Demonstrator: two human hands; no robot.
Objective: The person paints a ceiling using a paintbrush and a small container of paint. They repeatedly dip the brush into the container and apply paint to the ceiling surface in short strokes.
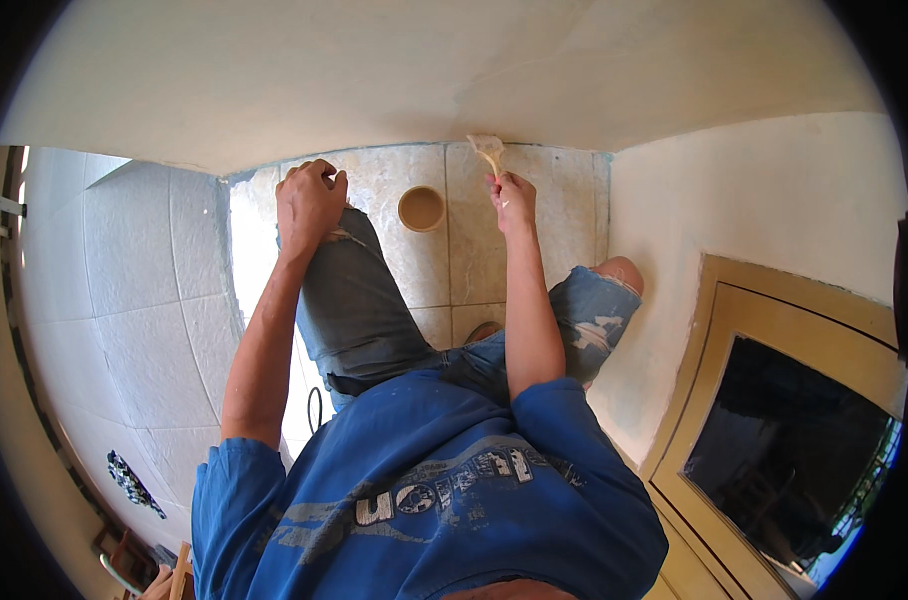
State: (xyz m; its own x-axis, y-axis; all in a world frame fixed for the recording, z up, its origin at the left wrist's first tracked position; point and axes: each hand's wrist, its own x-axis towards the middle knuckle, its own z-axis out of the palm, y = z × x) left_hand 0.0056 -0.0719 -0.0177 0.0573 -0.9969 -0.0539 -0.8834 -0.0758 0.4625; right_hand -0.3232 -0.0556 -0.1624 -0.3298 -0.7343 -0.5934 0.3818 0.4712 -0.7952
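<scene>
Right hand (512, 198) grips brush (488, 150), bristles at wall base. Left hand (309, 200) curled on knee (346, 240), holding nothing. Round tan pot (421, 208) on floor tile between hands.

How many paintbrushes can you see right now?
1: the paintbrush is held in the right hand, bristles at the foot of the wall. Others may be hidden.

Cream-bristled paintbrush (488, 150), tan round container (421, 208), beige mottled floor tiles (564, 200), blue shirt (424, 480)

Matt plastered wall (374, 70), smooth stone-look tiles (394, 190), frayed denim shorts (354, 300).
</scene>
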